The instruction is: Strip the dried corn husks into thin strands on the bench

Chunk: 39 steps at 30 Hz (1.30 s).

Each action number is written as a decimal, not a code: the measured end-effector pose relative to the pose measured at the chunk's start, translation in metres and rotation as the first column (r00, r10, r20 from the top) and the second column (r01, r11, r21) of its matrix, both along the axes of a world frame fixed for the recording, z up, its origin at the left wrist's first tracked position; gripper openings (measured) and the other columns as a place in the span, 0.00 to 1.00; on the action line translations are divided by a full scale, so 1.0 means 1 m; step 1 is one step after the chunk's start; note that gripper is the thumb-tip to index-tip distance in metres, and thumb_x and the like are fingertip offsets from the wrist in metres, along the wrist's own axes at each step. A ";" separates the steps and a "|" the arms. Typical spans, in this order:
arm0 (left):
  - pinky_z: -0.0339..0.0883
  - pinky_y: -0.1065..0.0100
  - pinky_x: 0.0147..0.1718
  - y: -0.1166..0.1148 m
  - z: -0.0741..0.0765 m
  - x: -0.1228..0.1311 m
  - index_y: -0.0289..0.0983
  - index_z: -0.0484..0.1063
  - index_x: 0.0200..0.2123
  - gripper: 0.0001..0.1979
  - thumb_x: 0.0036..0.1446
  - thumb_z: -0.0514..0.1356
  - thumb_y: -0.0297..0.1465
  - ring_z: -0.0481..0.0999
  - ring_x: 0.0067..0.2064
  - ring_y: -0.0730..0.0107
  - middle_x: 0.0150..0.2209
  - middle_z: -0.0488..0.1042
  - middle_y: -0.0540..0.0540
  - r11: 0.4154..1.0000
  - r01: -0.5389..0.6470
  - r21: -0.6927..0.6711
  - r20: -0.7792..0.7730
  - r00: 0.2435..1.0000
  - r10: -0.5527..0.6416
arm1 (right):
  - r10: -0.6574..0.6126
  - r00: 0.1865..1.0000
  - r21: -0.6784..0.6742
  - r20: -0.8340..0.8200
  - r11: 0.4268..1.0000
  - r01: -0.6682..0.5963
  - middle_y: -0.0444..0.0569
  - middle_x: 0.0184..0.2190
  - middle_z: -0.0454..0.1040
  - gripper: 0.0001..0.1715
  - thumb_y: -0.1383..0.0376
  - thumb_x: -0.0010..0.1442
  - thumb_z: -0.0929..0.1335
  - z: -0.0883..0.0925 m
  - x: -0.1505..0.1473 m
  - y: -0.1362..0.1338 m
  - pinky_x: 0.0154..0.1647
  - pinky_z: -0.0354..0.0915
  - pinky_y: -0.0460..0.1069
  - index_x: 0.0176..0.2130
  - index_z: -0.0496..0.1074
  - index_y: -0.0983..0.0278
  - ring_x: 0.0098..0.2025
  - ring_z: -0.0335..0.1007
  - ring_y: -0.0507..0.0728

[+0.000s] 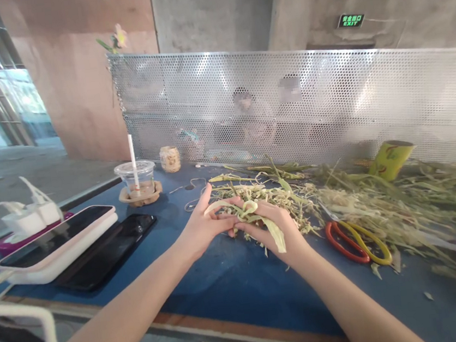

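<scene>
Pale green strips of dried leaf or husk [276,235] are pinched between my two hands above the blue table. My left hand [206,220] has its fingers closed on the strips, with the thumb side raised. From the right, my right hand [277,220] grips the same strips, and one broad end hangs over the back of it. The fingertips meet and partly hide what lies between them. Just behind the hands spreads a heap of shredded plant pieces [302,206]. Scissors with one red and one yellow handle [357,244] lie right of my right hand.
Two phones, one black [107,250] and one in a pale case [59,242], lie at left beside a power strip [8,244]. A lidded cup [144,178] and a jar [169,159] stand behind. A perforated metal screen [202,86] closes the back; a yellow-green tube [392,160] leans at right.
</scene>
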<state>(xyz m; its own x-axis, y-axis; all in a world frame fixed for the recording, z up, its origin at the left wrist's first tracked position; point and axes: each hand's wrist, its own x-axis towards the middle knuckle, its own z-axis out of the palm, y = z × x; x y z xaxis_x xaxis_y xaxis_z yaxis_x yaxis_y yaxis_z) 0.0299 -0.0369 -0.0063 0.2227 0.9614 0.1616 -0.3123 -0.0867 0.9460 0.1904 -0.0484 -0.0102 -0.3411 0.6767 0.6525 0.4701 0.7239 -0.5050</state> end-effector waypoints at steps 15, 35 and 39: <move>0.65 0.71 0.17 -0.001 0.004 -0.005 0.46 0.15 0.59 0.64 0.38 0.68 0.25 0.73 0.25 0.70 0.47 0.70 0.35 0.988 -0.029 0.152 -0.252 0.966 0.067 | -0.094 0.946 -0.371 -0.312 0.928 -0.030 0.43 0.23 0.70 0.09 0.60 0.49 0.68 -0.001 0.002 0.008 0.23 0.59 0.45 0.30 0.73 0.63 0.22 0.63 0.50; 0.63 0.67 0.24 0.002 0.000 -0.009 0.36 0.25 0.62 0.58 0.40 0.67 0.28 0.72 0.27 0.68 0.35 0.74 0.40 0.986 0.166 0.002 -0.381 0.912 -0.153 | -0.154 0.535 -0.376 -0.831 0.864 -0.334 0.43 0.24 0.70 0.14 0.63 0.41 0.72 0.008 0.012 0.020 0.17 0.52 0.43 0.30 0.68 0.64 0.19 0.56 0.46; 0.65 0.64 0.38 -0.002 0.003 -0.007 0.40 0.29 0.63 0.54 0.43 0.65 0.30 0.71 0.44 0.60 0.49 0.67 0.36 0.991 0.128 0.031 -0.349 0.931 -0.110 | -0.081 0.643 -0.492 -0.761 0.719 -0.491 0.41 0.21 0.66 0.18 0.59 0.44 0.71 0.009 0.005 0.011 0.19 0.54 0.44 0.34 0.68 0.65 0.21 0.58 0.47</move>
